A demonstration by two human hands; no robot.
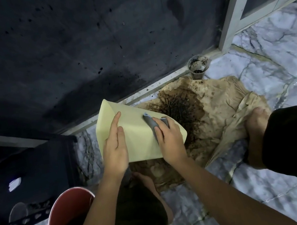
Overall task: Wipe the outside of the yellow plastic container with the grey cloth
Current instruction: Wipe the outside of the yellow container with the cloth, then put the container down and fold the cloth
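Observation:
The pale yellow plastic container (137, 132) is held tilted above the floor, its outer side facing up toward me. My left hand (115, 143) lies flat on its left part, fingers stretched along the surface, steadying it. My right hand (168, 137) presses a folded grey cloth (151, 124) against the container's upper right part. The cloth pokes out from under my fingers. The container's inside is hidden.
A brown cloth (217, 108) stained with dark soil is spread on the marble floor under the container. A dirty clear cup (198, 66) stands by the wall track. My bare feet (256, 130) rest on the cloth. A red stool (69, 206) and a black crate (31, 170) sit at left.

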